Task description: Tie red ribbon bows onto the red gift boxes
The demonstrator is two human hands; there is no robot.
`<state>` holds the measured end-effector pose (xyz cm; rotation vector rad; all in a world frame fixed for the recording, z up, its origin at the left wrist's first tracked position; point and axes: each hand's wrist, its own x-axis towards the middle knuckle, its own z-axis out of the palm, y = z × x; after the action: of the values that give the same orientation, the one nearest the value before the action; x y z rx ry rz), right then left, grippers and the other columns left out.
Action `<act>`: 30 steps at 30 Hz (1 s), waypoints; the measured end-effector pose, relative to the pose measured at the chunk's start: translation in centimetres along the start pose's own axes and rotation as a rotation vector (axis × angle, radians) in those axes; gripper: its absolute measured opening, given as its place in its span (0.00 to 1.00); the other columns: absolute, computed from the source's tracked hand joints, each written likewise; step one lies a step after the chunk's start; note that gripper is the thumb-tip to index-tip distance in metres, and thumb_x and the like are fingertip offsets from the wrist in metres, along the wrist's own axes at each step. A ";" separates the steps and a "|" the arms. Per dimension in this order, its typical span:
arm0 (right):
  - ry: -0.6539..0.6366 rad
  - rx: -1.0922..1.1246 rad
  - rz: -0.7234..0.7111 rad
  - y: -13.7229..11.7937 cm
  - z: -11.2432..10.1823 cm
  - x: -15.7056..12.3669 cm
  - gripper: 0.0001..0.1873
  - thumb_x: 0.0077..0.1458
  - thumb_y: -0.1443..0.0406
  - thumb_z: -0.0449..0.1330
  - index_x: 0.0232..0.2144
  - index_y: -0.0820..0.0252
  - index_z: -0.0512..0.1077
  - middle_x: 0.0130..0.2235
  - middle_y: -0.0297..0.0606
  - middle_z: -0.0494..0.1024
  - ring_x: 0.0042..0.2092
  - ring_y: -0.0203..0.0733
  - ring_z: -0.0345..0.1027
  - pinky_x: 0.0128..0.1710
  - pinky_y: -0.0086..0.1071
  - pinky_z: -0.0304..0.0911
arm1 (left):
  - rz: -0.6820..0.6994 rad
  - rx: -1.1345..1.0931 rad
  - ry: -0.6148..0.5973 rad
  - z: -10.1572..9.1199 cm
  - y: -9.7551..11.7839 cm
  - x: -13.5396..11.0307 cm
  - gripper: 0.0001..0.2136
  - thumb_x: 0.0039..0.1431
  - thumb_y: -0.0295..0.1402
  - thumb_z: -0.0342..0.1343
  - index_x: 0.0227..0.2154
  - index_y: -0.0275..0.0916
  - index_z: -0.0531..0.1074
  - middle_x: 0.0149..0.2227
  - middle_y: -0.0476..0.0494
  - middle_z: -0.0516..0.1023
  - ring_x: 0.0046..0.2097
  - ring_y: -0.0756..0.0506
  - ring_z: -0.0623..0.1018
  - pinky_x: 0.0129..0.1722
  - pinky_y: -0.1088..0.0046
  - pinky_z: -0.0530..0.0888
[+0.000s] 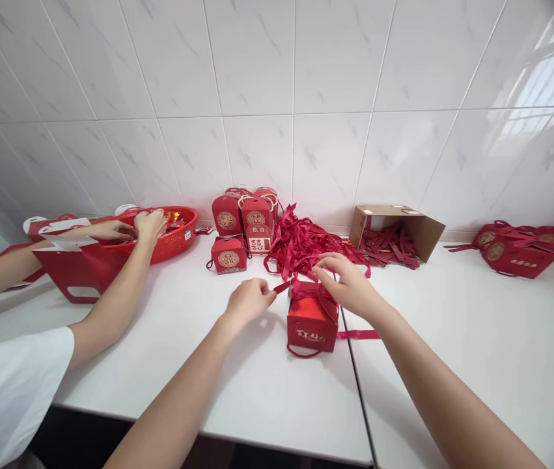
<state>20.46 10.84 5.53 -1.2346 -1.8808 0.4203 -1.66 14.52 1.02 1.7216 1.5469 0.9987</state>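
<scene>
A small red gift box (310, 326) with gold lettering stands on the white table in front of me, a twisted cord handle hanging at its front. A dark red ribbon (300, 291) lies across its top. My left hand (250, 301) is closed in a pinch on one ribbon end, left of the box. Above the box's right top edge, my right hand (347, 285) has its fingers curled at the ribbon, which loops down beneath them. Another ribbon tail lies on the table to the right, partly behind my right forearm.
Behind the box is a heap of red ribbons (301, 242); several red boxes (228, 255) stand beside it. An open carton (430, 238) holds red strips. Tied boxes (515, 254) sit right. At left, a co-worker's hands (150, 225) reach over a red basket (179, 244).
</scene>
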 end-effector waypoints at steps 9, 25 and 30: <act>-0.083 0.094 0.304 1.9 -0.4 -4.8 0.19 0.58 0.52 0.49 0.40 0.58 0.71 0.43 0.43 0.77 0.43 0.47 0.71 0.40 0.37 0.65 | 0.169 -0.004 0.103 -0.5 0.9 -0.3 0.08 0.53 0.41 0.53 0.30 0.41 0.66 0.40 0.42 0.72 0.49 0.40 0.69 0.48 0.64 0.64; -0.126 0.583 0.385 1.6 1.0 -5.0 0.21 0.48 0.48 0.59 0.34 0.55 0.63 0.21 0.25 0.60 0.23 0.34 0.58 0.24 0.28 0.53 | -0.032 -0.286 -0.287 -1.0 3.6 -4.8 0.21 0.53 0.51 0.52 0.18 0.38 0.65 0.19 0.53 0.59 0.21 0.53 0.55 0.21 0.74 0.49; 0.023 0.715 0.411 2.6 0.1 -4.6 0.20 0.47 0.48 0.60 0.30 0.55 0.60 0.18 0.20 0.49 0.19 0.29 0.41 0.20 0.26 0.42 | -0.008 -0.254 -0.244 -1.2 3.0 -4.3 0.21 0.48 0.49 0.57 0.14 0.39 0.60 0.18 0.54 0.55 0.21 0.53 0.53 0.21 0.74 0.48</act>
<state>22.77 8.06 1.70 -1.0945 -1.2553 1.1737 -1.20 9.83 3.63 1.5910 1.2168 0.9005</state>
